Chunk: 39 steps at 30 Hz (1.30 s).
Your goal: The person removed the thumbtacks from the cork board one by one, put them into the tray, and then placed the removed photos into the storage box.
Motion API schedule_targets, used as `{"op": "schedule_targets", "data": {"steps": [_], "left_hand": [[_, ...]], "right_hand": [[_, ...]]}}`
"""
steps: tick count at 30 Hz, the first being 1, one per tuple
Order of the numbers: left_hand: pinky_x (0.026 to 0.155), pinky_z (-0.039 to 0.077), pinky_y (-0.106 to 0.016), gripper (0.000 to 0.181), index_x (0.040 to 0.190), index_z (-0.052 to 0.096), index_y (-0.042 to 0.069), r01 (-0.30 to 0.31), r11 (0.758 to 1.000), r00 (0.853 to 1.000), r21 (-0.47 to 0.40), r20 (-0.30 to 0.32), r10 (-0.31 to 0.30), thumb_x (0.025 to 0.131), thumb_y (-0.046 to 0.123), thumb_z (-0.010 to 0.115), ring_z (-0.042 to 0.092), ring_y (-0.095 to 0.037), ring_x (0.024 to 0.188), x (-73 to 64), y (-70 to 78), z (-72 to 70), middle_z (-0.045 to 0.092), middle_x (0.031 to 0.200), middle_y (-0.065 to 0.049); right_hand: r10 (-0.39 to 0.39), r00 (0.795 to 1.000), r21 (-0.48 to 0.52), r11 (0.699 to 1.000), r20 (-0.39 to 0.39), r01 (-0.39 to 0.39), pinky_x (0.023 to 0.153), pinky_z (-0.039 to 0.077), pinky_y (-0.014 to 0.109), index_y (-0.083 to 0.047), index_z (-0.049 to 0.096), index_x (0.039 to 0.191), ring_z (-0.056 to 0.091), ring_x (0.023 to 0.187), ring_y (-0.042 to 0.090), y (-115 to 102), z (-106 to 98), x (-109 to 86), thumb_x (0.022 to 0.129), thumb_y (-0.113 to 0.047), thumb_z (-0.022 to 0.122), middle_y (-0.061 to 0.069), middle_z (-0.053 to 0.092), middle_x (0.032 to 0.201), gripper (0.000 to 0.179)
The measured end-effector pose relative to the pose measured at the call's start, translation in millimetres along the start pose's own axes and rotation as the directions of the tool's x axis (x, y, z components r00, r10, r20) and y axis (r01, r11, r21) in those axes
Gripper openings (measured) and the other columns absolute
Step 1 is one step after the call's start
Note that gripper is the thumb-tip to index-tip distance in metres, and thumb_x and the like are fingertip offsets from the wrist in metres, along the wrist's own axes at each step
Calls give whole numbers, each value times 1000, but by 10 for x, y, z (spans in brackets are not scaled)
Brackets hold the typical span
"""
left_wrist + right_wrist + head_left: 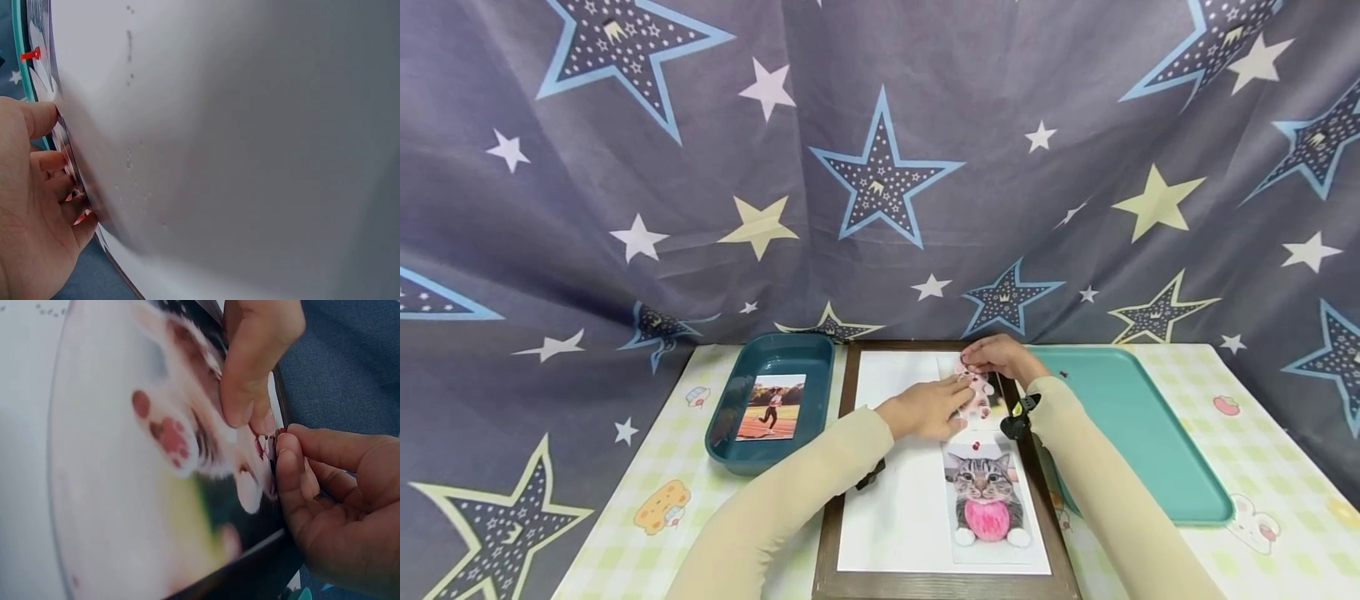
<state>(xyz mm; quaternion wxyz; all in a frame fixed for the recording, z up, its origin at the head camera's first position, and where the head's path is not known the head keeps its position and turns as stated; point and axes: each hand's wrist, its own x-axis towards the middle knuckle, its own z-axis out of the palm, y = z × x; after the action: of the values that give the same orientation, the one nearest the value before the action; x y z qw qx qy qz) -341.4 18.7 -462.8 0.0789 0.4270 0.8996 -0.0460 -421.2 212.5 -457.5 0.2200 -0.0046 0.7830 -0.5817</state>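
A brown-framed white board (887, 500) lies on the table. On its upper right is a photo of a kitten with pink paw pads (125, 506). My left hand (927, 408) presses the photo against the board with fairly straight fingers. At the photo's top edge, my right hand (998, 358) pinches a red push pin (282, 430) between thumb and fingers, which hide most of it. Below lies a photo of a tabby cat with a pink ball (987, 508); a red push pin (976, 446) stands at its top edge.
Left of the board stands a dark teal bin (722, 450) with a photo of a runner (771, 408) inside. A green tray (1150, 442) lies at the right, with a small dark red piece (1063, 374) near its upper left. A star-patterned curtain (880, 275) hangs behind the table.
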Motion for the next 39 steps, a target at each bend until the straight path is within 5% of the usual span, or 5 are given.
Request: {"op": "schedule_targets", "data": {"steps": [19, 39], "left_hand": [[128, 22, -35, 64, 164, 21, 19, 16, 1000, 999, -6, 38, -16, 107, 44, 37, 18, -25, 158, -4, 32, -34, 17, 171, -7], [127, 25, -39, 66, 162, 30, 17, -25, 1000, 999, 8, -26, 26, 104, 44, 45, 26, -28, 156, 27, -37, -61, 27, 168, -11]], "right_hand": [[19, 1000, -15, 1000, -8, -19, 70, 55, 19, 17, 59, 124, 62, 70, 4, 1, -13, 1, 98, 2, 60, -5, 68, 76, 30], [7, 1000, -33, 999, -24, -8, 73, 55, 20, 17, 60, 125, 62, 72, 5, -18, -23, -1, 99, 2, 60, -5, 69, 79, 30]]}}
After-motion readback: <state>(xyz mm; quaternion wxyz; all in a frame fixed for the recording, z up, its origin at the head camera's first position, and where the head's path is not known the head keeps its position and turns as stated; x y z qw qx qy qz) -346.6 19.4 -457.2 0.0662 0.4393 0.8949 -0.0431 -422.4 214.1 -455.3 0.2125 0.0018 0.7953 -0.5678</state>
